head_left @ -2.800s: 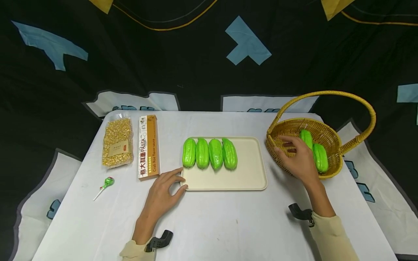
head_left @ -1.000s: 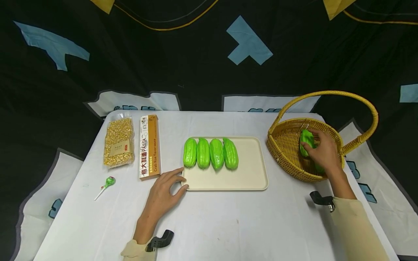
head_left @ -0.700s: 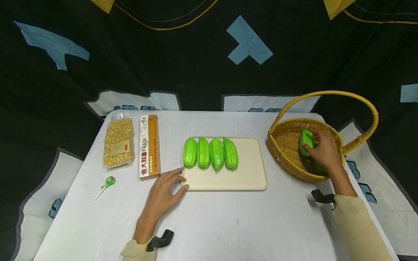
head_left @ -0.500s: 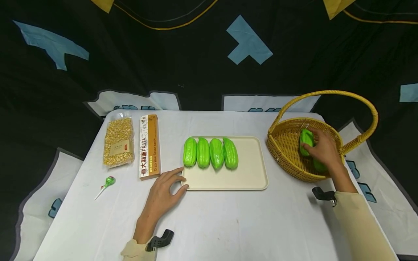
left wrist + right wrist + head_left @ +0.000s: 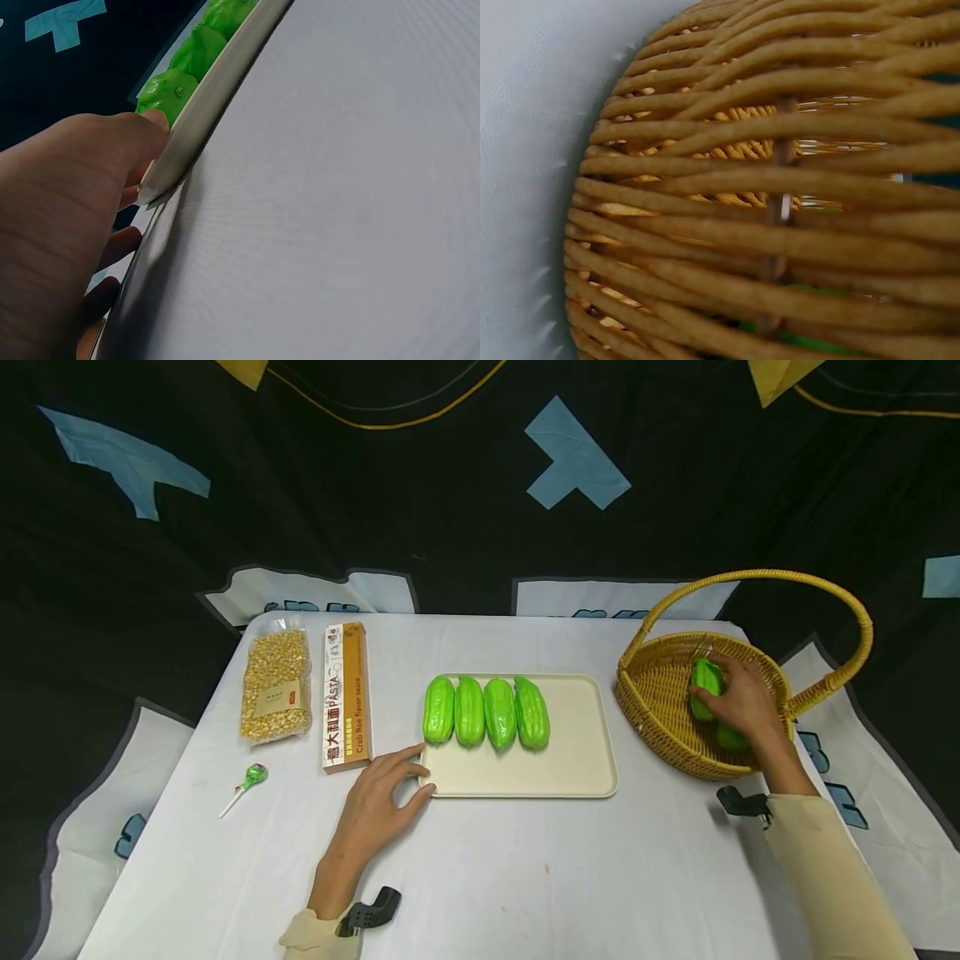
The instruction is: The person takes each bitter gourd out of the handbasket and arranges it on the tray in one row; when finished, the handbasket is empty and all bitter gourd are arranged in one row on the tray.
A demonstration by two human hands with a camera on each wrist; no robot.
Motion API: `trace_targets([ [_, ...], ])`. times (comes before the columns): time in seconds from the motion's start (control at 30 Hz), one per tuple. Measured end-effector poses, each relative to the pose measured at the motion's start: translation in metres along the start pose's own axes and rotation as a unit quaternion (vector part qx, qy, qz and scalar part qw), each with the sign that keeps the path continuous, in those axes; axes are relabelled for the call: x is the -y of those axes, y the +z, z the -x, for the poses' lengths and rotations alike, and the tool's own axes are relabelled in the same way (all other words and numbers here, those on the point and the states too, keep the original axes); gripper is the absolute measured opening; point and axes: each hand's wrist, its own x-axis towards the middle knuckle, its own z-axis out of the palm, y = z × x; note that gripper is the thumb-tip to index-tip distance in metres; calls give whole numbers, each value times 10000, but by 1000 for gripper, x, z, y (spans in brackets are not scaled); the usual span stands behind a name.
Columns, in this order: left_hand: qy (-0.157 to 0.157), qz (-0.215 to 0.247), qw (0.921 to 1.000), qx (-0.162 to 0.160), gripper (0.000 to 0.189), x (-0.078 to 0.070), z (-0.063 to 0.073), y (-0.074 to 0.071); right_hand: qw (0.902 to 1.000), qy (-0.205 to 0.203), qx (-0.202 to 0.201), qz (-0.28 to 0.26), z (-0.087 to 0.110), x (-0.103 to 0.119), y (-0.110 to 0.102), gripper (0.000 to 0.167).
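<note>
In the head view, my right hand (image 5: 738,697) reaches into the wicker basket (image 5: 652,747) and grips a bright green ridged vegetable (image 5: 704,681) between thumb and fingers. A second green vegetable (image 5: 731,739) lies partly hidden below that hand. My left hand (image 5: 378,802) rests at the left edge of a cream tray (image 5: 577,735), thumb and fingertips touching its rim near the front corner. Several similar green vegetables (image 5: 500,714) lie side by side on the tray's left half. In the right wrist view, basket weave (image 5: 780,180) fills the picture and hides the right hand's fingers.
A bag of corn kernels (image 5: 276,689) and a pasta box (image 5: 347,697) lie at the back left. Nearer the front is a lollipop (image 5: 250,781). The basket's tall arched handle (image 5: 757,575) rises over the right side. White cloth (image 5: 510,877) covers the table.
My right hand moved from the basket's left side to its right and took hold of the upper green vegetable there. The left hand stayed at the tray's edge.
</note>
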Motion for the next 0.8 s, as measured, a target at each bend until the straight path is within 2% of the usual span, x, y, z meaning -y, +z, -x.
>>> trace_targets([
  [0.57,4,-18,10000,3,23,1,0,0,9986,-511,113,-15,0,-1,2,74],
  [0.8,-22,-10,10000,22,23,0,0,0,9987,-477,143,-78,3,0,3,74],
])
